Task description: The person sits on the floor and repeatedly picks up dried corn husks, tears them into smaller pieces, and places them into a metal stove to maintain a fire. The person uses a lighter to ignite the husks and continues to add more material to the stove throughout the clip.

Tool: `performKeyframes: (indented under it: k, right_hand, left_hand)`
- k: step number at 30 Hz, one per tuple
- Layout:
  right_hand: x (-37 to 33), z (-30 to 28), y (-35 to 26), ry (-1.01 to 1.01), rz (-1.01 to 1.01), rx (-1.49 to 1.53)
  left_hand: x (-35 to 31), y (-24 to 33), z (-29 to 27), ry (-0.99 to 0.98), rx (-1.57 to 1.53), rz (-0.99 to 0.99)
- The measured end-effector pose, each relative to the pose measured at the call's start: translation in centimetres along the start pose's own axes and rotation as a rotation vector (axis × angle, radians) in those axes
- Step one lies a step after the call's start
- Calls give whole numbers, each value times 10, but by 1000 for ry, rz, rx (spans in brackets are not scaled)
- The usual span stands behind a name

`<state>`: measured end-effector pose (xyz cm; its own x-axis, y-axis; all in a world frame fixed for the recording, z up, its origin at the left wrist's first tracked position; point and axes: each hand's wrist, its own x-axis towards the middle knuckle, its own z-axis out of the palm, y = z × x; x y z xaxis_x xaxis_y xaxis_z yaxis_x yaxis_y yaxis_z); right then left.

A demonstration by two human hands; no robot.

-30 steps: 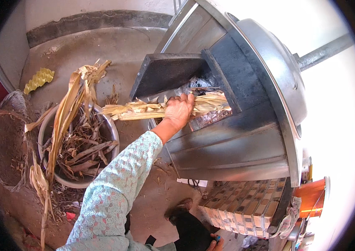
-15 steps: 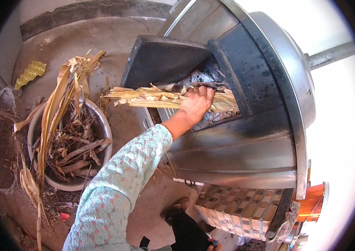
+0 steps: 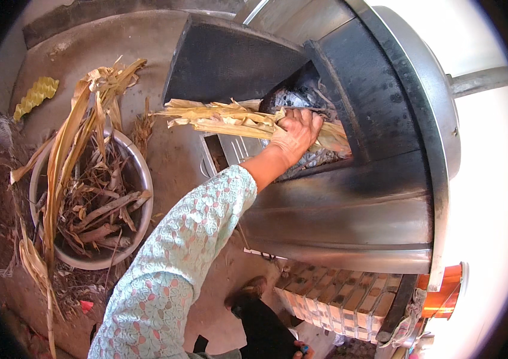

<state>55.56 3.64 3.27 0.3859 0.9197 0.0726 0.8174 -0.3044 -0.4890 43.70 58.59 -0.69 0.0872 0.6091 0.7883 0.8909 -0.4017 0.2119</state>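
Wrapped round a bundle of dry corn leaves [image 3: 224,118], my left hand [image 3: 296,134] is at the mouth of a metal stove [image 3: 349,221]. The bundle's front end lies inside the firebox opening, over grey ash and charred stuff [image 3: 302,96]; its loose end sticks out to the left. Behind it the black stove door [image 3: 230,66] stands swung out. At the bottom edge, by my dark trouser leg, my right hand [image 3: 303,351] shows only in part, with a small blue thing at its fingers that I cannot make out.
To the left, a metal basin [image 3: 146,209] holds sticks and dry leaves, with long corn leaves [image 3: 74,155] draped over its rim. A yellow wavy tray piece [image 3: 36,96] lies behind it. Below the stove are an ash drawer [image 3: 211,158] and a brick block [image 3: 337,299].
My left hand has pushed slightly rightward with the corn leaves, further into the firebox. The view has shifted a little.
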Motion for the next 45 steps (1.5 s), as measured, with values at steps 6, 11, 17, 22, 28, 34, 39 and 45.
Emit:
performKeyframes:
  k: [6, 11, 17, 22, 28, 34, 39, 45]
  right_hand:
    - [-2, 1, 1, 9, -32, -11]
    - [-3, -1, 4, -11, -48, -5]
    - [-7, 1, 14, -15, -42, -30]
    - [-10, 0, 19, -21, -24, -136]
    - [-15, 3, 24, 27, 17, -37]
    - [-5, 3, 13, 3, -12, -34]
    - [-2, 2, 9, -2, -24, -70]
    - [2, 2, 4, -5, -61, -58]
  left_hand:
    - [1, 1, 2, 35, 5, -7]
    - [3, 2, 9, -30, 2, -6]
    - [4, 2, 3, -71, -37, 48]
    - [2, 0, 5, -67, -41, 35]
    - [1, 2, 6, -69, 11, 37]
    - [3, 5, 5, -108, -12, 25]
    - [6, 8, 1, -143, 12, 28]
    - [15, 8, -15, -272, -29, 21]
